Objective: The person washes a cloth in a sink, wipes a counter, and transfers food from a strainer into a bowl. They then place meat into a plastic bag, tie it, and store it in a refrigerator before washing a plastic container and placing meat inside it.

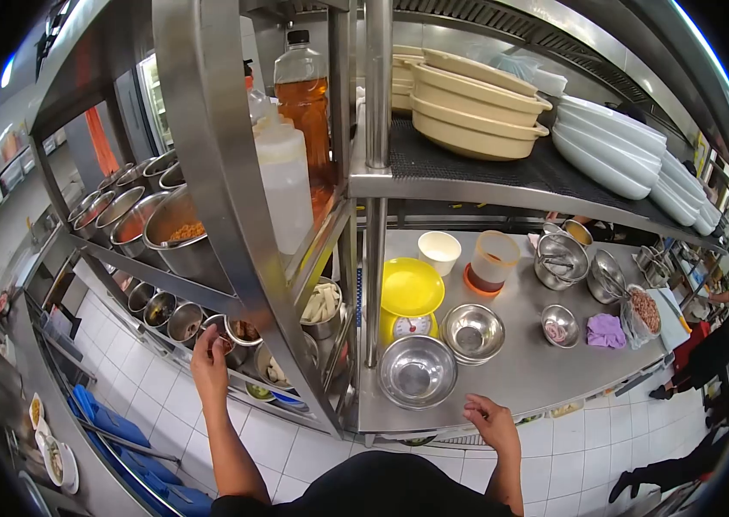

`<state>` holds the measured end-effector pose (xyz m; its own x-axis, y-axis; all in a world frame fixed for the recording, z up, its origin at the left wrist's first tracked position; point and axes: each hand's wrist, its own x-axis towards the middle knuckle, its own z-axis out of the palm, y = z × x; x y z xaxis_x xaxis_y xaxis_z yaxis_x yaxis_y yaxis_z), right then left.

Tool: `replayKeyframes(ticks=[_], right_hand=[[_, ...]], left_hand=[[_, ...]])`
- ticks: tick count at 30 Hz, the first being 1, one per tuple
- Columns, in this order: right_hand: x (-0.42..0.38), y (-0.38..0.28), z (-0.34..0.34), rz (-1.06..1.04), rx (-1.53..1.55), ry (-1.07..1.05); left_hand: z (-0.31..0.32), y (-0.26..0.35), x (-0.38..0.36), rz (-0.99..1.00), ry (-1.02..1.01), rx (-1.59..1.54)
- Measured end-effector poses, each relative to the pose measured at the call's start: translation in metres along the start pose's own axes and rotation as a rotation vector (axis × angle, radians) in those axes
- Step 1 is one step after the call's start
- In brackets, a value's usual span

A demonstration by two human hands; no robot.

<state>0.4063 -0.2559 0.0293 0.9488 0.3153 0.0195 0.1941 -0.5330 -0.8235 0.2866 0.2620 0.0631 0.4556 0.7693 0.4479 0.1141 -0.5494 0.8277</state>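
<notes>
My left hand (209,360) reaches to the lower shelf of the rack, its fingers drawn together at the rim of the metal containers. What they hold, if anything, is hidden. Close by are a metal pot with dark brown food (245,331) and another metal pot (184,324). Over the front edge of the steel counter (515,379) hovers my right hand (492,420), fingers loosely bent and apart, with nothing in it. Nearest to it are a metal bowl (418,372) and a second metal bowl (473,333). A yellow scale (410,327) carries a yellow plate (412,287).
A steel post (196,129) stands between rack and counter. Beige dishes (476,112) and white dishes (610,151) are stacked on the overhead shelf. A white tub (439,250), a purple cloth (606,331) and a bag of pinkish food (643,312) lie on the counter. Other people stand at right.
</notes>
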Motion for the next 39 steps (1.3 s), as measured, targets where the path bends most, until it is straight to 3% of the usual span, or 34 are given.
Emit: replayKeyframes(ticks=[2, 4, 5, 6, 7, 10, 13, 17, 20, 23, 27, 30, 34, 39], right_hand=[[0.009, 0.01, 0.0, -0.031, -0.06, -0.031], [0.016, -0.005, 0.003, -0.021, 0.032, -0.044], [0.019, -0.01, 0.006, -0.018, 0.067, -0.069], [0.019, -0.01, 0.01, -0.018, 0.083, -0.086], [0.02, -0.014, 0.011, -0.021, 0.1, -0.095], [0.02, -0.022, 0.014, 0.017, 0.17, -0.131], [0.013, -0.021, 0.012, 0.054, 0.18, -0.159], [0.009, -0.013, 0.006, 0.068, 0.193, -0.143], [0.007, -0.01, 0.0, 0.064, 0.185, -0.134], [0.005, -0.01, -0.005, 0.056, 0.184, -0.137], [0.008, -0.019, -0.007, 0.033, 0.245, -0.195], [0.018, -0.032, -0.001, -0.089, 0.184, -0.314], [0.029, -0.065, 0.012, -0.334, 0.104, -0.593], [0.025, -0.094, 0.022, -0.519, 0.206, -0.735]], left_hand=[[-0.004, -0.003, 0.005, -0.066, -0.124, -0.035], [0.002, -0.015, 0.011, 0.096, -0.232, 0.164], [0.004, -0.008, 0.01, 0.064, -0.286, 0.379], [0.006, -0.004, 0.005, 0.08, -0.299, 0.403], [0.018, -0.036, 0.003, 0.163, -0.243, 0.35], [0.034, -0.038, -0.007, 0.182, -0.144, 0.371], [0.043, -0.028, -0.008, 0.058, -0.098, 0.399], [0.051, -0.03, -0.005, 0.077, 0.002, 0.472], [0.049, -0.039, 0.002, 0.037, -0.006, 0.216], [0.033, -0.011, -0.004, 0.057, 0.042, 0.131], [-0.015, 0.005, -0.034, 0.223, 0.113, 0.131], [-0.067, 0.032, -0.077, 0.021, 0.002, 0.066], [-0.108, 0.089, -0.154, 0.109, -0.039, 0.144], [-0.079, 0.163, -0.228, 0.207, -0.156, 0.214]])
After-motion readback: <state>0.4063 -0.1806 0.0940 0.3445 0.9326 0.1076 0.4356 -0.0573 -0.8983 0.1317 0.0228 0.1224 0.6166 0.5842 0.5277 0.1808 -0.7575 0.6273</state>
